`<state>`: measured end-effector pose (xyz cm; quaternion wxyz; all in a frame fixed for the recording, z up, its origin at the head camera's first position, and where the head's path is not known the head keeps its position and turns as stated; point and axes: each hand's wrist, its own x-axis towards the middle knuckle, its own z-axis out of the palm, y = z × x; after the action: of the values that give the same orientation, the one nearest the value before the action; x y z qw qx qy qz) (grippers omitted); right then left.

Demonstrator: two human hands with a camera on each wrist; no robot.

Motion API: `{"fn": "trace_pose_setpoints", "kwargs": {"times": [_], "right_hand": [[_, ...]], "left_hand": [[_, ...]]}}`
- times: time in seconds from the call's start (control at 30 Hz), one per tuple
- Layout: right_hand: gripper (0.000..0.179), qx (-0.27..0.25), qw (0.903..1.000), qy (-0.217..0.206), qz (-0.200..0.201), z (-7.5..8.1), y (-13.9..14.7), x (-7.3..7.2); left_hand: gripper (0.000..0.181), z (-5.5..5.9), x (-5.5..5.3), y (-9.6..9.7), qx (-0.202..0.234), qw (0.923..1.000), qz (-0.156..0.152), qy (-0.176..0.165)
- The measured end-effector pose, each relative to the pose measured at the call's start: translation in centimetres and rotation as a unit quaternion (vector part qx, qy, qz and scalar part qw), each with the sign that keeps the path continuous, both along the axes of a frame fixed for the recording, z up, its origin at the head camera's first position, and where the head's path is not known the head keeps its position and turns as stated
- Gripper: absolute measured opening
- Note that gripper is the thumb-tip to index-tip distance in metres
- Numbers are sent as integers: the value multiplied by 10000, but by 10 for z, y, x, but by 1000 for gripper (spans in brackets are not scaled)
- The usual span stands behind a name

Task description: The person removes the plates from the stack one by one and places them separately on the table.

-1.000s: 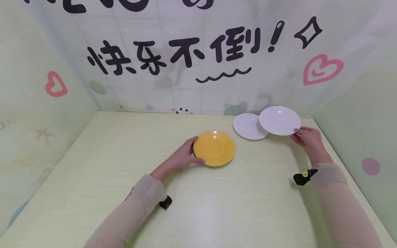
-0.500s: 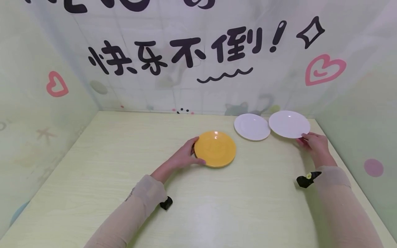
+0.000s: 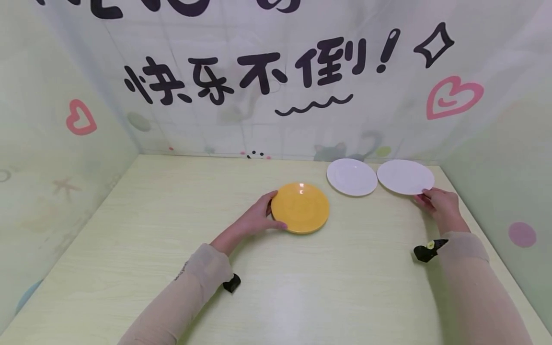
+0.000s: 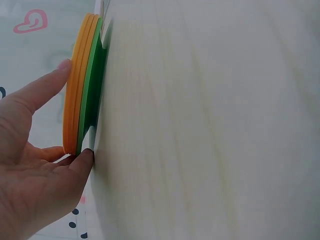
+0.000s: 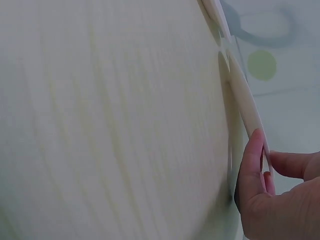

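A stack of yellow plates (image 3: pixel 300 207) sits mid-table, and the left wrist view shows a green plate (image 4: pixel 90 85) at its bottom. My left hand (image 3: pixel 258 215) grips the stack's left edge, thumb toward the near side and fingers at the far side. At the back right, my right hand (image 3: pixel 442 206) pinches the near right rim of a white plate (image 3: pixel 405 177), thumb above and fingers beneath. In the right wrist view that plate (image 5: pixel 246 100) is tilted, its held edge raised off the table. Another white plate (image 3: pixel 351 177) lies just left of it.
The pale wood table (image 3: pixel 327 287) meets a printed white backdrop (image 3: pixel 194 129) right behind the white plates. A side wall (image 3: pixel 500 191) stands close to the right forearm. Each wrist carries a small black camera mount (image 3: pixel 426 250).
My right hand has carried its white plate to the right and down, from overlapping the other white plate to beside it. The left hand and the yellow stack have stayed put.
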<state>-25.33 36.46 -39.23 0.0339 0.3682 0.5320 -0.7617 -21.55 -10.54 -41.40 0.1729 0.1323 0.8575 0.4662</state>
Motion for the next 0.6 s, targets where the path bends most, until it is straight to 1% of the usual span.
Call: {"fn": "trace_pose_setpoints", "kwargs": {"times": [0.17, 0.33, 0.43, 0.5, 0.57, 0.6], "right_hand": [[20, -97, 9996, 211, 130, -1, 5, 5], [19, -87, 9984, 429, 372, 0, 10, 10], [14, -59, 9971, 559, 512, 1, 13, 14], [16, 10, 9964, 604, 592, 1, 15, 16], [24, 32, 9958, 674, 620, 2, 17, 19], [22, 102, 9955, 693, 641, 2, 17, 20]], "left_hand": [[106, -1, 0, 1, -46, 10000, 16, -4], [106, 1, 1, 1, -18, 10000, 26, -26], [105, 1, 2, 1, 5, 10000, 8, -18], [105, 1, 2, 1, 37, 10000, -4, -20], [105, 1, 2, 1, 55, 10000, -23, 1], [104, 0, 2, 1, 66, 10000, -28, 4]]}}
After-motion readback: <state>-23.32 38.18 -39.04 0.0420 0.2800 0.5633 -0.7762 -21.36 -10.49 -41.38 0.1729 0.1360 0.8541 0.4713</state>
